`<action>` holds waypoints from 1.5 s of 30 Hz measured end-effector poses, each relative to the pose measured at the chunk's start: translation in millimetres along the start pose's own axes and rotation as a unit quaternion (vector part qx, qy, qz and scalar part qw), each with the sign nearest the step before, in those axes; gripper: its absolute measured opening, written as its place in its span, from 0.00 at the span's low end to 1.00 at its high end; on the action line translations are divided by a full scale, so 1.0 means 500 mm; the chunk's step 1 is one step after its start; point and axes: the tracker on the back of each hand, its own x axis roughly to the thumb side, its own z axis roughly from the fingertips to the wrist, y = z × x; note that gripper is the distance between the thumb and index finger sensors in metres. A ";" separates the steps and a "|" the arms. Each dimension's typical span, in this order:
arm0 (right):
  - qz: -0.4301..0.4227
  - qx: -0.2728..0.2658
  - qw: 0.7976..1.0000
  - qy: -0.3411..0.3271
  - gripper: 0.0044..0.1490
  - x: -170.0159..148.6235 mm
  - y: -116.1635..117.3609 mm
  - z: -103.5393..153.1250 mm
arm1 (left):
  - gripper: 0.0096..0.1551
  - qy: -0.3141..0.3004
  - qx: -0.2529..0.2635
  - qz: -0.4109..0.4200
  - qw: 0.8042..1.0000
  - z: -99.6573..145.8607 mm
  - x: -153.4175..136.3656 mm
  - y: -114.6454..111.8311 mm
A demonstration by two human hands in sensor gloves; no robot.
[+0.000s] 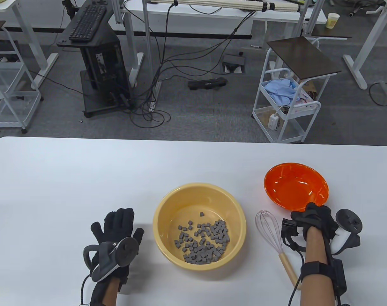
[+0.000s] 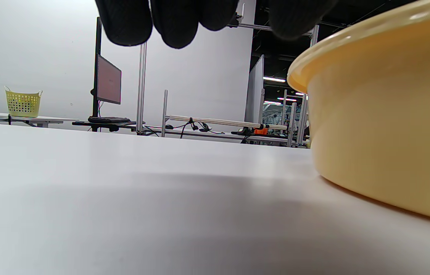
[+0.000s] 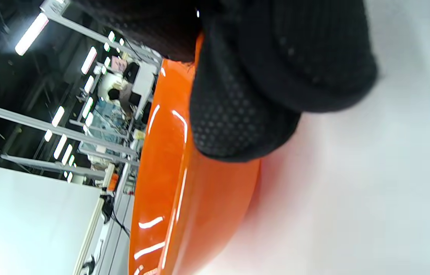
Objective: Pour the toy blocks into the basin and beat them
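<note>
A yellow basin [image 1: 177, 204] stands mid-table with several small grey toy blocks [image 1: 203, 240] heaped in its bottom. In the left wrist view its outer wall [image 2: 382, 126] fills the right side. My left hand [image 1: 120, 220] lies flat on the table just left of the basin, fingers straight, holding nothing; its fingertips [image 2: 176, 23] hang at that view's top. An empty orange bowl [image 1: 292, 185] sits at the right. My right hand [image 1: 314, 215] grips its near rim, and the gloved fingers [image 3: 245, 114] curl over the orange bowl's edge [image 3: 173, 183]. A whisk [image 1: 271, 231] with a wooden handle lies between basin and bowl.
The white table [image 1: 69, 178] stretches bare to the left and behind the basin. Beyond its far edge are a white cart [image 1: 289, 105], desks, a computer stand and floor cables.
</note>
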 end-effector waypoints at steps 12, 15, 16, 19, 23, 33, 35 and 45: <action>-0.034 0.123 0.992 0.013 0.40 -0.009 -0.020 -0.007 | 0.39 0.000 0.003 0.006 1.000 0.000 -0.001 -0.001; -0.024 0.153 0.988 0.019 0.41 0.000 -0.033 0.003 | 0.39 -0.003 0.003 0.009 1.000 0.000 0.001 -0.002; -0.014 0.152 0.988 0.015 0.41 0.005 -0.038 0.009 | 0.39 -0.005 0.005 0.010 1.000 0.000 0.003 -0.002; 0.023 0.147 0.989 -0.017 0.40 0.024 -0.053 0.034 | 0.39 -0.008 0.006 0.009 1.000 0.001 0.007 -0.002; 0.090 0.147 0.982 -0.077 0.34 0.056 -0.070 0.082 | 0.39 -0.011 0.002 0.016 1.000 0.001 0.006 -0.012; 0.297 0.141 0.924 -0.196 0.35 0.063 -0.065 0.191 | 0.38 -0.005 0.008 0.028 1.000 0.004 0.002 -0.010; 0.334 0.152 0.908 -0.201 0.37 0.050 -0.057 0.206 | 0.38 -0.006 0.012 0.035 0.999 0.004 0.002 -0.007; 0.512 0.148 0.830 -0.167 0.42 -0.019 -0.033 0.260 | 0.38 -0.011 0.032 0.175 0.984 0.003 -0.001 0.007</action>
